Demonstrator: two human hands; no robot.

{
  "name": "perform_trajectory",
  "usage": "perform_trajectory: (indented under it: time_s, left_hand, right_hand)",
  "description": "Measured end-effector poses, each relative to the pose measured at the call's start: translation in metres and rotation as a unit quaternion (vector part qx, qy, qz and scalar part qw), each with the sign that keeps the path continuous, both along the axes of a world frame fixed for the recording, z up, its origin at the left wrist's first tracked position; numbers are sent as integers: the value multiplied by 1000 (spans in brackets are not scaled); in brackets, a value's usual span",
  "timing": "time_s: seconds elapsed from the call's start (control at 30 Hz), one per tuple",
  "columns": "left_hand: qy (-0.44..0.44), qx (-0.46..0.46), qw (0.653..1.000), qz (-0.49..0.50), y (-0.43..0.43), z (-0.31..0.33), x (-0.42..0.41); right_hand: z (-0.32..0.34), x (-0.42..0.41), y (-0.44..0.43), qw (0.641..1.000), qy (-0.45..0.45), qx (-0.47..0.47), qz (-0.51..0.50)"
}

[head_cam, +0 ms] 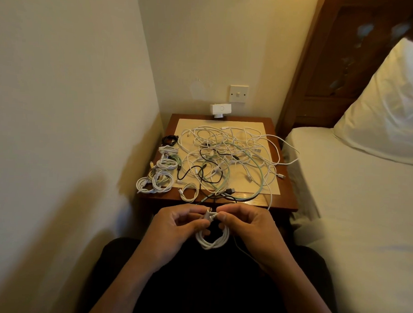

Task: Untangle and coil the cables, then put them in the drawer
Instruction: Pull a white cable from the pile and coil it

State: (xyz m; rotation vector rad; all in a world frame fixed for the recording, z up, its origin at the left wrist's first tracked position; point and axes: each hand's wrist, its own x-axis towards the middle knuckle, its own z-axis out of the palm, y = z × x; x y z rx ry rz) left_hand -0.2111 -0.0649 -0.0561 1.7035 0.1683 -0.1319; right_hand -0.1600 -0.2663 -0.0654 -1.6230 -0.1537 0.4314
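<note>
Held coil (212,241): a white cable wound into a loop, in front of the bedside table (287,203) and below its front edge, over the person's lap. The loop hangs beneath the fingers with its long axis running from the table toward the person. Left hand (174,228): thumb and curled fingers pinch the top of the loop. Right hand (247,226): thumb and fingertips clamp the same bunched top from the other side. On the table's mat (256,127) lies a loose tangle (227,155) of white, black and pale green cables. Finished coils (159,173) line the table's left edge, with a small coil (189,192) at its front edge. One tangled cable carries a tag (257,150), its print too small to read.
</note>
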Motion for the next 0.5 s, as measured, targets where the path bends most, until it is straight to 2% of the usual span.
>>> perform_trajectory:
  time_s: [0.07, 0.17, 0.33, 0.5]
  left_hand:
    - [-2, -17, 999, 30, 2, 2, 7]
    - [-32, 11, 994, 102, 16, 5, 27]
    - [-59, 205, 953, 215, 69, -19, 90]
    - [-47, 352, 906, 228, 93, -55, 140]
  right_hand:
    - [-1, 7, 1, 1000, -1, 10, 14]
    - [-3, 22, -4, 999, -30, -39, 13]
    - [-12, 56, -28, 985, -82, -138, -69]
    - [-27, 88, -50, 952, -115, -240, -154]
